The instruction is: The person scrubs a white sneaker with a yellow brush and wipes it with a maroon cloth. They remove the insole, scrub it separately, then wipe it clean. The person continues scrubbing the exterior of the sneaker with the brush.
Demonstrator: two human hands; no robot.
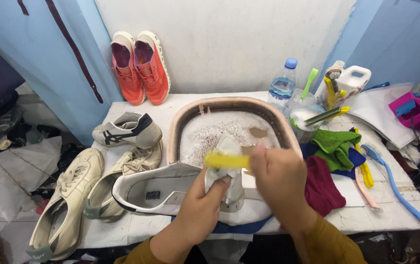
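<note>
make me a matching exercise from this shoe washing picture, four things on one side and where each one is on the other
Things:
1. pair of orange-red mesh sneakers
2. yellow plastic brush
3. clear plastic water bottle with a blue cap
4. dark red cloth

Places:
A. lying on the white table right of the hands
B. leaning upright against the white wall
C. held by the right hand against the white shoe, whose tongue the left hand grips
D. standing behind the right rim of the tan oval basin of soapy water

Pairs: 1-B, 2-C, 3-D, 4-A

Single head view, steep downward, close over basin (183, 120), facing wall.
</note>
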